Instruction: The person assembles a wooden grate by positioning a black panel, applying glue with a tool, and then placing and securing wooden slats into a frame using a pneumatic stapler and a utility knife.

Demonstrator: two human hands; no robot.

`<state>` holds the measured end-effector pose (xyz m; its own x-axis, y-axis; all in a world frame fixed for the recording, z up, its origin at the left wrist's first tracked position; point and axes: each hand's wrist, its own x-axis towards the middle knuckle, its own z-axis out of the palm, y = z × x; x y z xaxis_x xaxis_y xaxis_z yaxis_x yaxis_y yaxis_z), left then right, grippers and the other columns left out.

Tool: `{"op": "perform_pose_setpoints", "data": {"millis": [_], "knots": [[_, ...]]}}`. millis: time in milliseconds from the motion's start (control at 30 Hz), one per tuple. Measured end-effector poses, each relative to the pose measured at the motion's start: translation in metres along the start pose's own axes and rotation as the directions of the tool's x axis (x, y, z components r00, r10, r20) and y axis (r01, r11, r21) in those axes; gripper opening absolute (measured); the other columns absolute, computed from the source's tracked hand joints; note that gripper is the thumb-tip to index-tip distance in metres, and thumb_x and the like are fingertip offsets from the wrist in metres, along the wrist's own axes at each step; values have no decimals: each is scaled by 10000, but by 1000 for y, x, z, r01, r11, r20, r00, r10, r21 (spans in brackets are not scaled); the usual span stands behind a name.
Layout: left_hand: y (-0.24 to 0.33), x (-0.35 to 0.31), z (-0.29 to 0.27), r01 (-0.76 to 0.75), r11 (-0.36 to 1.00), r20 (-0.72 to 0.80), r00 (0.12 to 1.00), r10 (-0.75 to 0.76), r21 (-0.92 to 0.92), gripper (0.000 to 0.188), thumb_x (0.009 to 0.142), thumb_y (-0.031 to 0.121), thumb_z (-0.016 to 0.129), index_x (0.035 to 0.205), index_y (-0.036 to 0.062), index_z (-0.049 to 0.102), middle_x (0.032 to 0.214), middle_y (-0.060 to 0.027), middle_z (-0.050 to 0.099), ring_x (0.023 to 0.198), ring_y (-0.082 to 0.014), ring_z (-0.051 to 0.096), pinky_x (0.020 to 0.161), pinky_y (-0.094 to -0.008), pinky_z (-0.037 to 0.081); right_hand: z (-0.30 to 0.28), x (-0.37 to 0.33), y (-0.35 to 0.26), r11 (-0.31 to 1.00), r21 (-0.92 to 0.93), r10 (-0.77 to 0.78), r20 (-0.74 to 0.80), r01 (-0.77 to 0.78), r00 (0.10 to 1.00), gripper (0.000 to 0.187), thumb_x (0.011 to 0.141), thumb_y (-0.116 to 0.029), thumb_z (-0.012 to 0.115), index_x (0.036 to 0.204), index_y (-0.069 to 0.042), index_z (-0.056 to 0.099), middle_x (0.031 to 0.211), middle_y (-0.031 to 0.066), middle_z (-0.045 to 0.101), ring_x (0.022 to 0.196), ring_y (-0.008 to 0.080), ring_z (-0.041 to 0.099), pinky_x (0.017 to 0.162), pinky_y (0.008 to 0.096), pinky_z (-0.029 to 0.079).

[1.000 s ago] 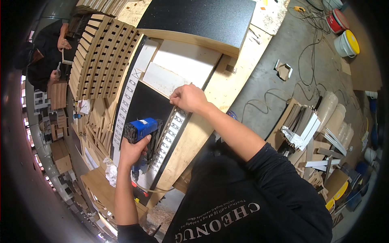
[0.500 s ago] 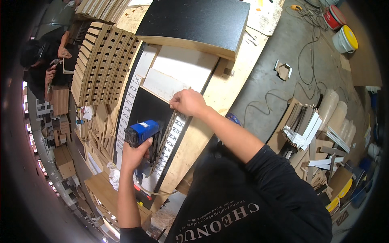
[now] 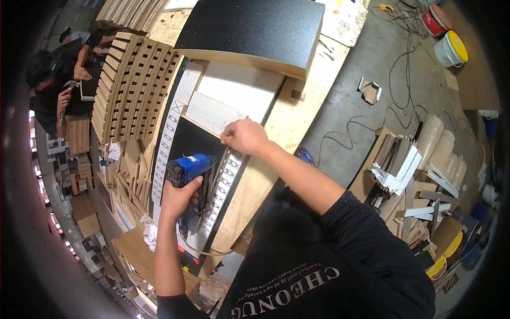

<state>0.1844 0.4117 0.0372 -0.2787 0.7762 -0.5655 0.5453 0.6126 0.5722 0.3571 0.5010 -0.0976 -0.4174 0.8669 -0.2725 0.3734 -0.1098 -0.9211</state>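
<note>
My left hand (image 3: 179, 198) is wrapped round the handle of a blue and black nail gun (image 3: 187, 167), held over a long black panel (image 3: 192, 137). A hose runs off below the tool. My right hand (image 3: 245, 137) pinches at the near corner of a white strip of board (image 3: 212, 112) lying across the panel. Whatever is between those fingertips is too small or hidden to name. Perforated-looking white edge strips with a black crossed pattern (image 3: 169, 130) run along both long sides. A thin wooden strip (image 3: 219, 178) lies beside the right-hand one.
A black-topped box (image 3: 255, 32) stands at the panel's far end. Slatted wooden pieces (image 3: 133, 87) are stacked to the left, and beyond them a person (image 3: 53, 85) holds a hammer. Cables, buckets (image 3: 451, 49) and bundled strips (image 3: 396, 159) occupy the floor at right.
The nail gun and my left hand have shifted very slightly. My right hand keeps its pinch at the board's corner. At far left, a second person has come partly into view.
</note>
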Motion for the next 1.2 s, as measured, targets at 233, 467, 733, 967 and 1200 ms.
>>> {"op": "perform_pose_setpoints", "data": {"millis": [233,467,733,967,1200], "knots": [[3,1,-1,-7,1000,31,999,6,26,225,765,190,699,831,10,582,578,-27,536,460,-109,514,420,-257,431,-1,1,-1,1000,13,19,18,-19,1000,111,732,-234,670,796,-158,719,790,71,683,786,248,646,730,353,506],[9,0,1,-27,997,9,1000,26,75,228,772,196,699,848,11,589,588,-33,546,471,-110,521,428,-259,436,-2,-7,8,999,36,-23,-37,25,999,154,766,-218,607,834,-138,720,809,105,678,812,274,641,751,367,504],[29,11,14,-45,999,35,998,44,17,233,774,190,696,865,9,583,609,-33,549,496,-110,526,427,-258,442,-1,-24,24,998,2,-56,-78,56,995,187,788,-221,591,906,-144,715,812,100,678,756,268,645,719,350,506],[29,15,12,-47,998,54,998,45,33,232,770,188,696,867,13,578,577,-26,533,462,-109,513,420,-257,437,-3,-28,25,998,-2,-65,-79,65,995,168,810,-220,581,897,-172,716,862,70,679,821,266,630,747,368,499],[29,16,10,-34,999,67,997,31,35,232,768,187,698,865,14,578,575,-27,533,459,-110,513,417,-256,436,0,-26,27,996,-21,-91,-123,89,988,177,794,-250,596,898,-175,718,810,85,680,755,261,646,715,349,510]]}}
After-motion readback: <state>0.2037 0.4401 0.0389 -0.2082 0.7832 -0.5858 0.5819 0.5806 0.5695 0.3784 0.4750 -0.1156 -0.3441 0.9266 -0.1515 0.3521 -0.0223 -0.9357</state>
